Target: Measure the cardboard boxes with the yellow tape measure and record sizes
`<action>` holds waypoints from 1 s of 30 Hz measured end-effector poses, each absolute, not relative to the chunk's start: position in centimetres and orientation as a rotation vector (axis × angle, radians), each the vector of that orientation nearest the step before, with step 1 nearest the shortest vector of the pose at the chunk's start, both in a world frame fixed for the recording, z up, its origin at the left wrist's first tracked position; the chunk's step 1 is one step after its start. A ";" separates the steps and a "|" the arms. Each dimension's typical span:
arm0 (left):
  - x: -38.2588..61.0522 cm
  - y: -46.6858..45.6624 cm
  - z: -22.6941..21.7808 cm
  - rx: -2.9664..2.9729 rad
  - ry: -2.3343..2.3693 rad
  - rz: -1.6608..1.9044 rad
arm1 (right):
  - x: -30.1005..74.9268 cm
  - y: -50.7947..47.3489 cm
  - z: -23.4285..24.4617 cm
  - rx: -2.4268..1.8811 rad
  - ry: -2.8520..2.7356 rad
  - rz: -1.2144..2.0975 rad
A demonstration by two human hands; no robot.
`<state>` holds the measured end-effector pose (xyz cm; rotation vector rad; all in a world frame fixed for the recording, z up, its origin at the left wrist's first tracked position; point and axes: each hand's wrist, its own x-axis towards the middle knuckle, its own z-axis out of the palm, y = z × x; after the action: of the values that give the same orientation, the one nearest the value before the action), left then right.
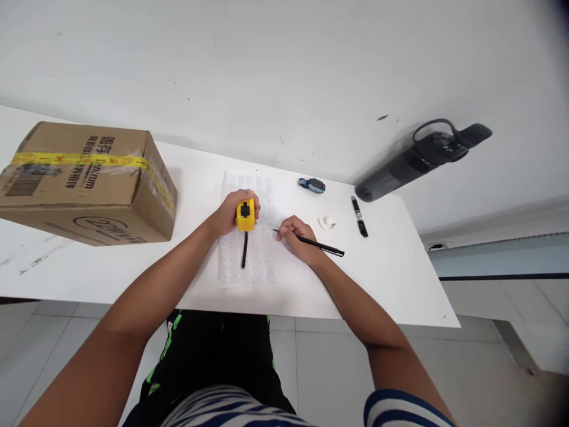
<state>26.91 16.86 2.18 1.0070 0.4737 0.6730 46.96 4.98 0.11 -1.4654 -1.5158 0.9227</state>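
My left hand (229, 210) is closed around a yellow tape measure (245, 214) that rests on a printed sheet of paper (258, 261); a black strap hangs from the measure toward me across the sheet. My right hand (299, 237) grips a black pen (320, 244) in a writing hold, its tip touching the paper's right side. Both forearms reach in from the bottom of the view.
A taped cardboard box (89, 181) sits at the left of the white table (391, 284). Beyond the paper lie a small blue object (312, 185), a white object (326, 223) and a black marker (359, 216). A dark bottle (418, 157) stands at the far right, by the wall.
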 end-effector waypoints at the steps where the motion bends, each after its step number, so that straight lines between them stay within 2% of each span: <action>1: 26.9 16.9 2.2 1.012 0.476 0.670 | 46.9 4.9 0.2 -1.492 -1.534 0.906; 26: 26.9 16.9 2.4 1.026 0.608 0.658 | 46.9 4.6 1.0 -1.501 -1.584 0.914; 30: 26.9 16.9 2.4 1.006 0.573 0.642 | 46.9 4.6 0.9 -1.528 -1.562 0.837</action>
<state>26.89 16.88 2.44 1.0055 0.5728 0.6424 46.95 4.58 0.93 -1.5277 -1.5620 0.8367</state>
